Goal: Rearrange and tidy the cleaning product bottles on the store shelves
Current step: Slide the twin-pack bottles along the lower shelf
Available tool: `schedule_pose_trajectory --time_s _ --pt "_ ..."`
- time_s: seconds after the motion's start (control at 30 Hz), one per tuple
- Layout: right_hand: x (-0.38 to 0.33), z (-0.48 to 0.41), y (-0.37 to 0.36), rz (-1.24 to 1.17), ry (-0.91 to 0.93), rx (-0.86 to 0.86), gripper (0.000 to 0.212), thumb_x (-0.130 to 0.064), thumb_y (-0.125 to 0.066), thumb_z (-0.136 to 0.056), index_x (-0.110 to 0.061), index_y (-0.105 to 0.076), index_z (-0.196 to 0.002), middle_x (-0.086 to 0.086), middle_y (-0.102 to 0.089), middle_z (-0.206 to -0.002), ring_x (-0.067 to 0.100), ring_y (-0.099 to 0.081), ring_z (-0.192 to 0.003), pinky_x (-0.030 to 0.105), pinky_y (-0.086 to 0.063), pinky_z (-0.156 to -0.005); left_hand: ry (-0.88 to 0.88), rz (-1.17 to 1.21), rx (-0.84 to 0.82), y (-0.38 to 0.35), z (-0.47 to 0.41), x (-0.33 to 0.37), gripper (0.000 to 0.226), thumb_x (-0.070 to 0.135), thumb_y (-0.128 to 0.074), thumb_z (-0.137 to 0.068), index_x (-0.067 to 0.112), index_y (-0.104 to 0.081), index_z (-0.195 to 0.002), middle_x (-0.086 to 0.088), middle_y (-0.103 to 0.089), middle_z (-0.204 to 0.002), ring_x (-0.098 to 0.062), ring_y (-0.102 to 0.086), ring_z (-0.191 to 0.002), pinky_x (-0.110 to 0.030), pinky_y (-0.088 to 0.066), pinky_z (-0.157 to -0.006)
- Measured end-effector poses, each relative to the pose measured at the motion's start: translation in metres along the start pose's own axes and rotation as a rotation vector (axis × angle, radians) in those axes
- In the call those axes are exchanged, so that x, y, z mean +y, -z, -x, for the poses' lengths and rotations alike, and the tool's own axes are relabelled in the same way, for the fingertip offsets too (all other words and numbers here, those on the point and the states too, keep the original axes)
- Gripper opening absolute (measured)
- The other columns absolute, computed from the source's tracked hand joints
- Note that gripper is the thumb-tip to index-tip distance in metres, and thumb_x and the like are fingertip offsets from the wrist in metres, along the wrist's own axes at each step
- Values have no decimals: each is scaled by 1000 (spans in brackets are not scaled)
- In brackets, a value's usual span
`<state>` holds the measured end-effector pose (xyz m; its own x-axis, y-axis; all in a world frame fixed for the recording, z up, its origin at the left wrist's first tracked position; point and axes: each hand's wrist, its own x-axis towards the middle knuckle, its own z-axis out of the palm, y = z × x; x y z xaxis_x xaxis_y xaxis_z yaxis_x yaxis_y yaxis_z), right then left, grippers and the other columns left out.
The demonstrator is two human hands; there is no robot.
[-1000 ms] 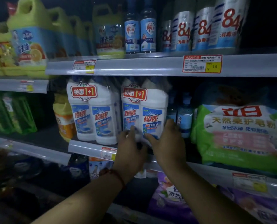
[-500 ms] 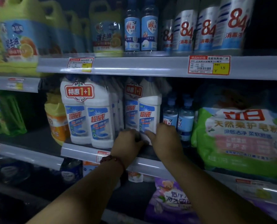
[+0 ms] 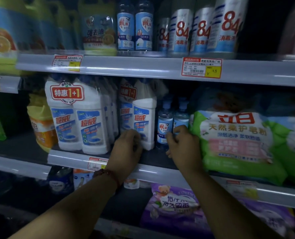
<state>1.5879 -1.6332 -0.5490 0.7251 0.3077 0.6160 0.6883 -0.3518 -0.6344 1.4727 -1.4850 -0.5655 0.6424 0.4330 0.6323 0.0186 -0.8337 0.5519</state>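
Item: white twin-pack [image 3: 140,118], on shelf [image 3: 160,171] just beyond left hand [image 3: 127,149], which curls on its base; right hand [image 3: 183,145] half-curled at small blue bottles [image 3: 164,125], hold unclear; risk: a sideways shove may topple these narrow bottles.

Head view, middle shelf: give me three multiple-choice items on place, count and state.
1. The small blue-label bottles stand: A) at the far left end B) between the right white twin pack and the green bag C) on the bag.
2. Small blue-label bottles showing on the middle shelf: A) one B) two C) five.
3. The right white twin pack: A) lies flat B) hangs midair C) stands upright.
B, pack left, bag right; B, two side by side; C, base on shelf beside left hand.
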Motion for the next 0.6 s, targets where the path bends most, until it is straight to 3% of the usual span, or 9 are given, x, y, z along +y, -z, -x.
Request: schedule_pose_trajectory --time_s 0.1,0.27,0.37,0.43,0.53,0.6 --pt "1 8 0 18 -17 42 17 -37 -59 -98 -26 -52 -109 3 -72 -71 19 -70 -56 39 -58 -51 -58 93 -21 -11 10 29 22 3 -66 -89 17 -62 -105 3 -64 -99 -6 -63 -87 -12 -50 -75" --pt "2 18 3 55 -9 49 22 -24 -64 -96 -12 -66 -114 11 -75 -83 28 -73 -75 34 -55 -61 20 113 -12 -38 2 54 29 10 -59 -90 16 -61 -118 -3 -69 -102 -16 -67 -85 -12 -45 -70" --pt "3 15 3 24 -70 84 20 -20 -66 -94 -10 -59 -109 11 -73 -85 30 -70 -79 28 -46 -61 99 137 -55 -48 7 61 40 25 -55 -94 22 -49 -133 -6 -73 -105 -25 -71 -92 -33 -58 -79" --pt "2 16 3 30 -46 153 28 -18 -67 -92 -8 -51 -113 14 -65 -100 31 -66 -87 28 -43 -66 116 104 -78 -51 11 66 49 36 -54 -95 26 -39 -140 -7 -73 -111 -28 -71 -96 -43 -59 -81" --pt "-3 14 4 67 -44 219 48 -23 -68 -91 -4 -45 -129 19 -51 -128 35 -61 -105 35 -51 -77 163 111 -82 -57 5 68 44 32 -53 -102 29 -33 -141 -3 -70 -117 -25 -69 -102 -40 -57 -85" --pt "-8 10 5 82 -49 196 60 -24 -67 -91 -4 -38 -140 19 -44 -137 37 -61 -110 39 -53 -82 200 81 -125 -60 0 67 49 34 -47 -106 28 -24 -149 -4 -63 -132 -25 -66 -114 -41 -55 -92"
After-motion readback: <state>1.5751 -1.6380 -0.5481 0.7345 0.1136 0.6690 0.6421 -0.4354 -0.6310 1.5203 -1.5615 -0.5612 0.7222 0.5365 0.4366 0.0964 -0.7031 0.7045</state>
